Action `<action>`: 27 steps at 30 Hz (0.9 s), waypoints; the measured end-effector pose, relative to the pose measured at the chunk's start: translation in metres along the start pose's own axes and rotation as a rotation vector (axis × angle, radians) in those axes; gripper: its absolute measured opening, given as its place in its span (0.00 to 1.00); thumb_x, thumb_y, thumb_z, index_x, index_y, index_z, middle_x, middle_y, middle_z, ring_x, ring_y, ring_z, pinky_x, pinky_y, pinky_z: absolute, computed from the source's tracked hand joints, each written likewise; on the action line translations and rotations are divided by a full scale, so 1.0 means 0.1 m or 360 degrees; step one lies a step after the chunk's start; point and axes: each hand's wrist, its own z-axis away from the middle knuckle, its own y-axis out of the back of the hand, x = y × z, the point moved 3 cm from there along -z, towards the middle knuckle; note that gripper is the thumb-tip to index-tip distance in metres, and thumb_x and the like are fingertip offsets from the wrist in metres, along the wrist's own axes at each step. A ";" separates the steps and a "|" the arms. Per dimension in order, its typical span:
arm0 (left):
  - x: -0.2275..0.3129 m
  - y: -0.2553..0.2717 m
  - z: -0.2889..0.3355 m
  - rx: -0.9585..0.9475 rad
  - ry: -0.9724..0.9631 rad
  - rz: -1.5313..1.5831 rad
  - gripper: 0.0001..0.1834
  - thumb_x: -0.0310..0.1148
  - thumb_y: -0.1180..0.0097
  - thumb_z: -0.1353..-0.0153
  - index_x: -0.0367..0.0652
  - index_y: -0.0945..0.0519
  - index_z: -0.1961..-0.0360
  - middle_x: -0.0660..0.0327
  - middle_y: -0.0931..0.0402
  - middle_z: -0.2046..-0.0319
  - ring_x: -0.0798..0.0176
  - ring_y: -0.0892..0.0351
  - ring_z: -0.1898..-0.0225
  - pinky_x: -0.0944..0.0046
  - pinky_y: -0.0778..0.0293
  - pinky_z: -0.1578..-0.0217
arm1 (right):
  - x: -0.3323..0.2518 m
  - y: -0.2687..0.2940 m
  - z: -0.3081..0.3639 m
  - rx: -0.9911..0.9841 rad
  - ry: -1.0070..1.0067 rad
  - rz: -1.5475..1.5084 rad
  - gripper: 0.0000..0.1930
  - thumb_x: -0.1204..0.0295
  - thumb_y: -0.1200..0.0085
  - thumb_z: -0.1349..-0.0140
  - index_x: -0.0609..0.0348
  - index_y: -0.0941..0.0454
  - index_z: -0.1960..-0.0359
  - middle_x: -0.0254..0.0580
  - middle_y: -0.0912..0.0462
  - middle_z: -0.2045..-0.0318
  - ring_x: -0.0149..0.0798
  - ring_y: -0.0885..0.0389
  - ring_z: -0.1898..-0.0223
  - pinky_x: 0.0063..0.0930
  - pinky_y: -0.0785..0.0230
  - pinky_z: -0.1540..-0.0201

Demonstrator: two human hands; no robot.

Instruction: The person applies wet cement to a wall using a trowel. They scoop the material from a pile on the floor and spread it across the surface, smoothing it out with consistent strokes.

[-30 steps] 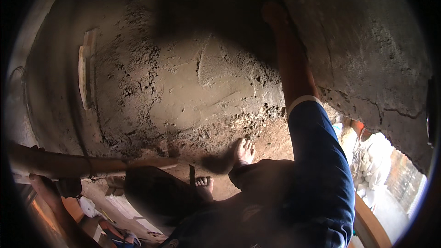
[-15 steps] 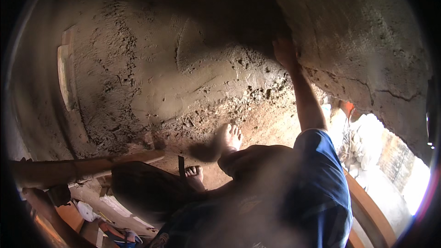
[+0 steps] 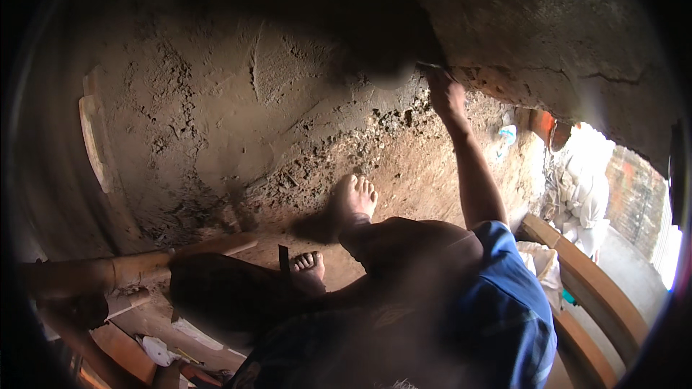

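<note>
Clenches the grip of the right hand (image 3: 448,99) around a thin, flat-edged tool (image 3: 429,66), mostly lost in shadow, at the lower edge of the grey plaster (image 3: 238,115), near a cracked slab (image 3: 526,32). Has the left arm (image 3: 90,349) near a wooden pole (image 3: 140,268); cannot tell the state of its grip, too dark. Stands with bare feet (image 3: 356,198) on brown earth (image 3: 425,173).
</note>
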 end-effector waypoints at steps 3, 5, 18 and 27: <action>-0.23 0.00 -0.03 -0.0122 -0.0357 -0.0454 0.25 0.46 0.62 0.42 0.33 0.26 0.60 0.50 0.26 0.61 0.58 0.28 0.59 0.58 0.40 0.48 | -0.65 -0.25 -0.26 0.0076 0.0281 0.0108 0.15 0.58 0.56 0.40 0.45 0.25 0.56 0.45 0.22 0.60 0.47 0.22 0.61 0.40 0.30 0.64; -0.30 -0.03 0.05 -0.0192 -0.0490 -0.0643 0.21 0.39 0.67 0.38 0.34 0.28 0.55 0.52 0.27 0.58 0.63 0.29 0.56 0.60 0.44 0.45 | -1.22 -0.35 -0.39 0.0119 0.0689 0.0179 0.16 0.57 0.56 0.41 0.51 0.24 0.59 0.49 0.21 0.65 0.49 0.22 0.64 0.42 0.30 0.66; 0.50 0.01 0.22 0.0115 0.0223 0.0425 0.21 0.42 0.66 0.39 0.37 0.32 0.54 0.52 0.29 0.58 0.58 0.33 0.51 0.57 0.50 0.43 | -0.35 -0.44 -0.45 -0.0089 0.0660 0.0363 0.15 0.65 0.60 0.40 0.55 0.27 0.54 0.54 0.24 0.58 0.51 0.27 0.54 0.42 0.36 0.51; 0.58 -0.06 0.04 0.0383 0.0027 0.0203 0.22 0.47 0.61 0.42 0.37 0.27 0.63 0.54 0.31 0.61 0.56 0.31 0.59 0.60 0.44 0.48 | -0.28 0.13 0.58 0.0261 0.0188 0.0179 0.12 0.65 0.56 0.41 0.62 0.28 0.75 0.44 0.24 0.82 0.39 0.27 0.85 0.30 0.37 0.87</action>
